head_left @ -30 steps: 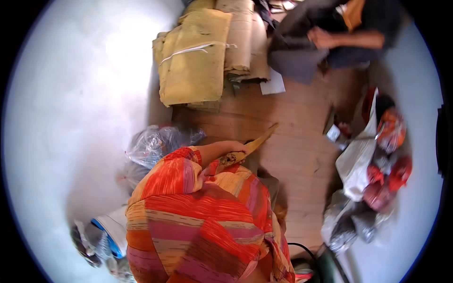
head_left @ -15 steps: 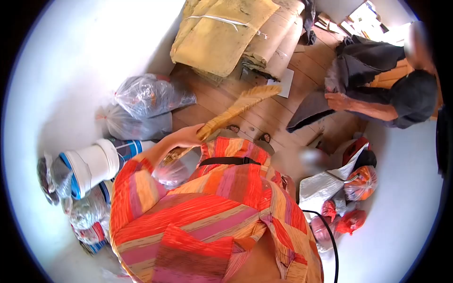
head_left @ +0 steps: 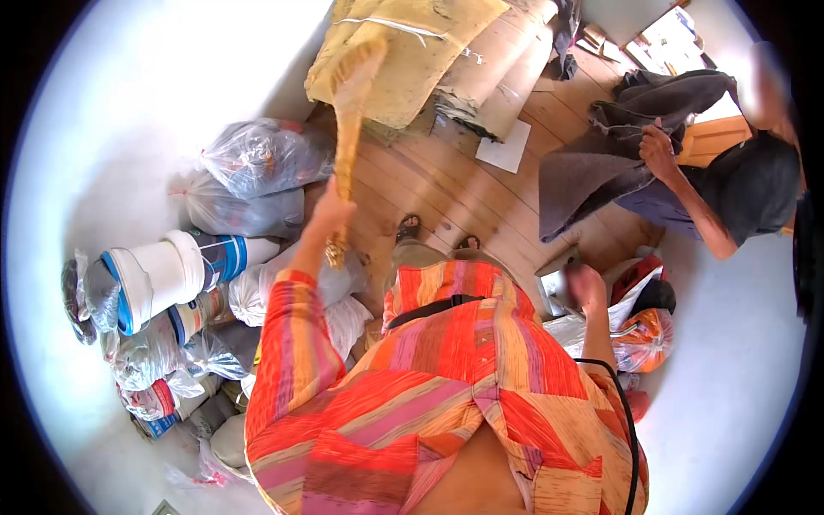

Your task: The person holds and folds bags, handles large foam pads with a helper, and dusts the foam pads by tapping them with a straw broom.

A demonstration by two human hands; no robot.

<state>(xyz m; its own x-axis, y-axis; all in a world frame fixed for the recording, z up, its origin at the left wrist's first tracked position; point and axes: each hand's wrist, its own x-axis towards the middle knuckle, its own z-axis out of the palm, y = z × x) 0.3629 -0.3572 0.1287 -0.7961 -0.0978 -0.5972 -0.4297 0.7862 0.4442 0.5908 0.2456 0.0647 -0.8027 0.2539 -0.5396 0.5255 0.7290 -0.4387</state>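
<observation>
My left hand [head_left: 330, 210] is closed around the handle of a straw hand broom [head_left: 348, 142]. The broom points away from me, its blurred bristle end in front of the stacked yellowish sheets [head_left: 403, 60]. My right hand [head_left: 590, 290] is raised at my right side, its fingers curled. A dark blurred patch covers part of it, so what it grips cannot be made out. Just beside that hand is a grey, flat-edged object [head_left: 554, 279], partly hidden.
Tied plastic bags [head_left: 266, 163] and white buckets [head_left: 159, 279] line the left wall. At right, another person handles a dark grey cloth [head_left: 592, 176]. A white sheet [head_left: 505, 148] lies on the wooden floor [head_left: 429, 180]. More bags [head_left: 644, 339] sit at right.
My left hand has swung the broom from pointing right to pointing forward. My right hand now shows more plainly at my right. The other person's hand has lifted, raising the dark cloth.
</observation>
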